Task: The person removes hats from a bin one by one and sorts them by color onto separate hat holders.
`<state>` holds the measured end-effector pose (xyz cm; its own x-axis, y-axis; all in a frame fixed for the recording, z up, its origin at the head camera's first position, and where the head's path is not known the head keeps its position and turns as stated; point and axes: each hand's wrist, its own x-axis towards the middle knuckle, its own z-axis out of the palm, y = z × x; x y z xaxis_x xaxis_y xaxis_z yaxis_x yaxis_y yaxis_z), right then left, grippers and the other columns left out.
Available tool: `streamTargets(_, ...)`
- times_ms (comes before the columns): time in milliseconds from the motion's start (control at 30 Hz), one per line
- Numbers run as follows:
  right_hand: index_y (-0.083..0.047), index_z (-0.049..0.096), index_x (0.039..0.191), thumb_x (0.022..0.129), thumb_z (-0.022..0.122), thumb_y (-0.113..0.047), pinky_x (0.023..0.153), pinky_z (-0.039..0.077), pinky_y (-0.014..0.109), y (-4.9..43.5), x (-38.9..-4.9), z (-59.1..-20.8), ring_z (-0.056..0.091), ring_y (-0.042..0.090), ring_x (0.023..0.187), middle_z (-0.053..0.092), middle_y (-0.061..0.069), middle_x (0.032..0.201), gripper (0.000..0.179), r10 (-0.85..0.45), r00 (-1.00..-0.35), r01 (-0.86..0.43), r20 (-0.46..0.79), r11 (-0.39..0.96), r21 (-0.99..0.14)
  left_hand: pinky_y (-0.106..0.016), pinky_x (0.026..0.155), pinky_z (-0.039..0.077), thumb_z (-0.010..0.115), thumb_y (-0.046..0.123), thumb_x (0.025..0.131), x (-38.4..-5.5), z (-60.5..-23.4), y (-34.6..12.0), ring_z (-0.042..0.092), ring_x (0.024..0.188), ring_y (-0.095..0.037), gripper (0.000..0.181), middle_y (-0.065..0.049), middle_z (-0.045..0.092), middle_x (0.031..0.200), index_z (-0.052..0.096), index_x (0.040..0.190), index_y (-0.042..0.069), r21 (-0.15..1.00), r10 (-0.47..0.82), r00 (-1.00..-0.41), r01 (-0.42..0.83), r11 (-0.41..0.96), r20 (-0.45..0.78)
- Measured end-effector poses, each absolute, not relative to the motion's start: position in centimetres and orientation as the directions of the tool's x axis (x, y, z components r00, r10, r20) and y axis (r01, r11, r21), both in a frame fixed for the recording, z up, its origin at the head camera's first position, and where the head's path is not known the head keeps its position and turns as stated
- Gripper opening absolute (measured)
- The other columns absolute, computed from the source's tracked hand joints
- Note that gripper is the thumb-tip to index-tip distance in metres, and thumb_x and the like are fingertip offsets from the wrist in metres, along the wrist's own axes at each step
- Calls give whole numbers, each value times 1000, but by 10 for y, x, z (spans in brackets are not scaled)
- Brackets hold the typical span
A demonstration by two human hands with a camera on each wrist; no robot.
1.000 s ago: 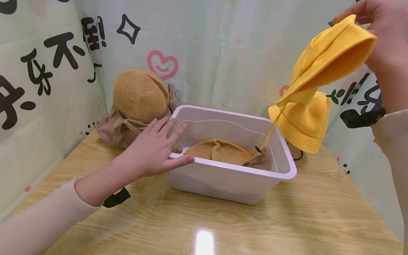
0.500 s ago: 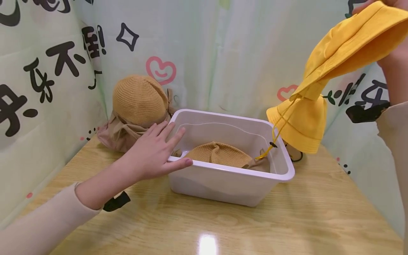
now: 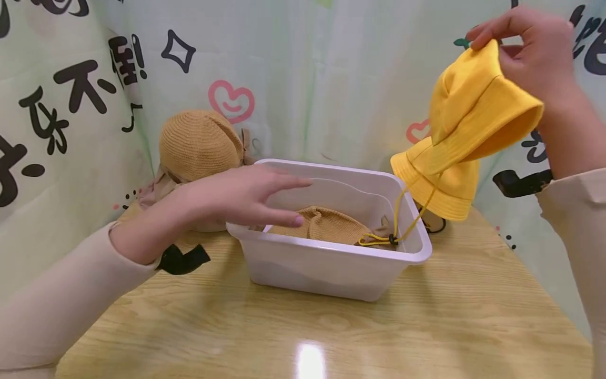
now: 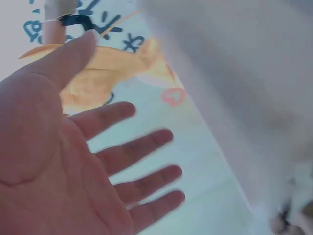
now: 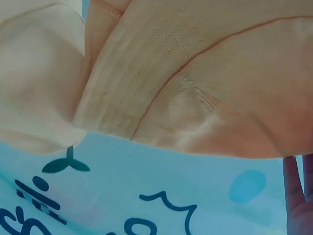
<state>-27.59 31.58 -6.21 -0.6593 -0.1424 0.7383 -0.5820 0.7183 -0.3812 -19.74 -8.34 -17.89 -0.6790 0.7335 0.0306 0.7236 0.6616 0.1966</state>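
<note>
A yellow bucket hat [image 3: 473, 110] hangs crown-up and tilted over the right end of a white plastic bin [image 3: 317, 268]. My right hand [image 3: 539, 58] pinches it at the top of the crown. From the hat a yellow drawstring [image 3: 397, 216] with a black toggle dangles into the bin. In the right wrist view the held hat [image 5: 220, 93] fills the upper part. My left hand [image 3: 246, 196] hovers by the bin's left end, fingers straight; its palm shows bare in the left wrist view. Inside the bin lies a tan knitted hat [image 3: 331, 226] with brown cloth.
Behind the left forearm, another tan knitted hat [image 3: 196, 145] rests on brownish cloth at the table's back left. A second yellow bucket hat [image 3: 450, 187] stands behind the bin's right end. A printed curtain [image 3: 303, 79] encloses the wooden table [image 3: 236, 337].
My left hand has lifted from the bin's near left rim and shifted right, over its left end. The right hand swung outward and up with the yellow hat, then came back left and down.
</note>
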Motion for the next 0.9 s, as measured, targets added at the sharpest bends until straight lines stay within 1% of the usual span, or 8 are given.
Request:
streamTargets(133, -7, 70, 109, 102, 54, -15, 103, 43, 18, 310, -278, -70, 64, -5, 107, 66, -7, 129, 19, -163, -685, -529, 710, 782, -331, -37, 111, 37, 59, 56, 95, -209, -152, -54, 47, 135, -14, 66, 5, 51, 147, 43, 152, 26, 297, 771, -636, 742, 602, 27)
streamTargets(233, -5, 68, 109, 102, 51, -15, 103, 43, 18, 307, -278, -74, 63, -1, 114, 65, -6, 132, 20, -178, -684, -508, 708, 812, -286, -35, 108, 39, 60, 51, 96, -219, -137, -34, 48, 132, -16, 62, 4, 54, 143, 44, 150, 25, 372, 782, -624, 728, 576, 11)
streamTargets(367, -2, 67, 110, 102, 52, -13, 103, 43, 19, 306, -278, -77, 62, -2, 115, 66, -6, 130, 20, -197, -669, -532, 716, 800, -277, -30, 106, 43, 57, 38, 101, -235, -121, -8, 52, 130, -16, 55, -1, 58, 141, 45, 149, 16, 515, 787, -617, 683, 518, 27)
streamTargets(467, 1, 66, 110, 102, 54, -12, 103, 43, 19, 305, -277, -78, 59, -2, 118, 67, -7, 129, 20, -221, -651, -554, 726, 792, -255, -27, 96, 48, 53, 30, 103, -249, -114, 14, 58, 119, -15, 48, -3, 62, 135, 47, 147, 10, 620, 756, -653, 609, 495, 38)
streamTargets(633, 3, 67, 106, 100, 55, -9, 103, 44, 20, 303, -275, -82, 58, 1, 120, 68, -6, 125, 19, -249, -644, -590, 723, 764, -262, -26, 75, 49, 47, 25, 106, -265, -120, 56, 57, 95, -15, 45, -1, 62, 123, 45, 149, 13, 750, 671, -742, 438, 495, -9)
streamTargets(767, 4, 68, 103, 100, 55, -8, 102, 45, 18, 300, -274, -89, 57, 3, 121, 67, -5, 125, 18, -273, -650, -607, 709, 748, -268, -26, 74, 53, 48, 26, 105, -275, -132, 84, 60, 98, -15, 49, 1, 60, 127, 40, 153, 18, 832, 621, -783, 315, 456, -44)
streamTargets(833, 4, 68, 101, 100, 56, -7, 100, 46, 17, 299, -275, -91, 58, 2, 119, 68, -5, 123, 17, -290, -636, -623, 715, 740, -254, -28, 78, 55, 50, 28, 105, -280, -136, 93, 63, 105, -16, 49, 2, 61, 129, 41, 152, 20, 863, 595, -803, 273, 425, -39)
streamTargets(900, 6, 68, 98, 99, 56, -5, 98, 47, 16, 296, -275, -93, 60, 0, 115, 68, -7, 119, 16, -309, -611, -647, 729, 726, -234, -29, 80, 56, 52, 30, 104, -285, -139, 100, 64, 107, -17, 50, 2, 61, 130, 40, 151, 20, 890, 562, -827, 239, 389, -24)
